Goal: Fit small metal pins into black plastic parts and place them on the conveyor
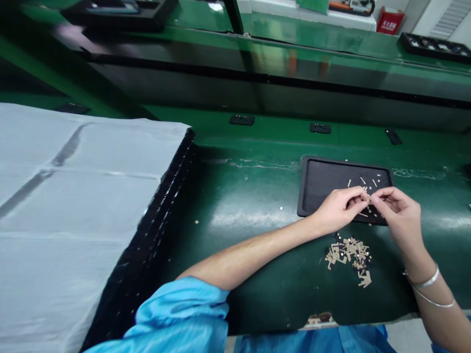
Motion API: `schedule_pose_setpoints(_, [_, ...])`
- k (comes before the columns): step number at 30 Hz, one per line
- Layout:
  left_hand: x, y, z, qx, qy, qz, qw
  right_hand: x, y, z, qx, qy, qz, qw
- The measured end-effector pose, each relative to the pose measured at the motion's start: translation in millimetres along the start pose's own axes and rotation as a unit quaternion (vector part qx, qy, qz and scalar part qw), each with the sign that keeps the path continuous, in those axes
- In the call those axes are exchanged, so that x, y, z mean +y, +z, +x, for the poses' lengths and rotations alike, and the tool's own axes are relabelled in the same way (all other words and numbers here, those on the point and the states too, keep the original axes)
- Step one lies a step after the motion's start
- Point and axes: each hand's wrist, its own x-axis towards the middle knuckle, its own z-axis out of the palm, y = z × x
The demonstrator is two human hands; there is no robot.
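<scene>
My left hand [342, 208] and my right hand [401, 211] meet above the right part of a shallow black tray [320, 179]. Both are closed in a pinch, fingertips almost touching. Whatever is between them is too small to name, perhaps a tan bit. Scattered in the tray under the fingers are small thin tan strips [363, 180] and tiny squares. In front of the tray, on the green bench, lies a loose heap of small tan and black pieces [349, 252], some L-shaped. A silver bangle circles my right wrist.
On the left stands a large stack covered with a whitish sheet [91, 196], its side black. Small black plates [242, 119] lie along the back of the green bench [257, 206]. A black tray of parts [434, 47] rests on the far ledge. The bench's front edge is chipped.
</scene>
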Motion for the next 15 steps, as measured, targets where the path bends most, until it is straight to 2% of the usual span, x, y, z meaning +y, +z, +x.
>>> schedule_pose_setpoints(5, [-1.4, 0.3, -1.2, 0.028, 0.032, 0.021, 0.999, 1.7, 7.3, -3.6, 0.023, -0.014, 0.04, 0.999])
schedule_pose_setpoints(8, [-2.9, 0.4, -3.0, 0.037, 0.046, 0.055, 0.997, -3.5, 7.3, -5.7, 0.039, -0.082, -0.034, 0.995])
schedule_pose_setpoints(11, [-5.0, 1.3, -4.6, 0.042, 0.064, 0.083, 0.994, -9.6, 4.2, -6.0, 0.03, -0.173, -0.124, 0.977])
schedule_pose_setpoints(15, [-6.5, 2.5, -5.4, 0.043, 0.069, 0.098, 0.992, -12.4, 1.7, -4.9, 0.022, -0.221, -0.165, 0.961])
